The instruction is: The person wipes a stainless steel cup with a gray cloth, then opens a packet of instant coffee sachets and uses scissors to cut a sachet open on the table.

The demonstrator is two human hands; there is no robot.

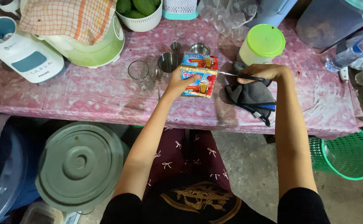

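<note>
Head view: my left hand (180, 81) pinches a drink-mix sachet (199, 76) above the desk (86, 89); my right hand (261, 72) is closed on scissors (237, 75) at its edge. Empty glass mug (139, 73) and steel cup (168, 62) nearby; white bowl (142, 20) holds green fruit.

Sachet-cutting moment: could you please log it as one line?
left hand: holds sachet | right hand: scissors at sachet edge | near: steel cup, glass mug

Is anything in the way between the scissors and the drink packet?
Nothing visible. The left hand holds the red-and-yellow drink packet above the pink tablecloth, and the scissors in the right hand already reach its right edge.
</note>
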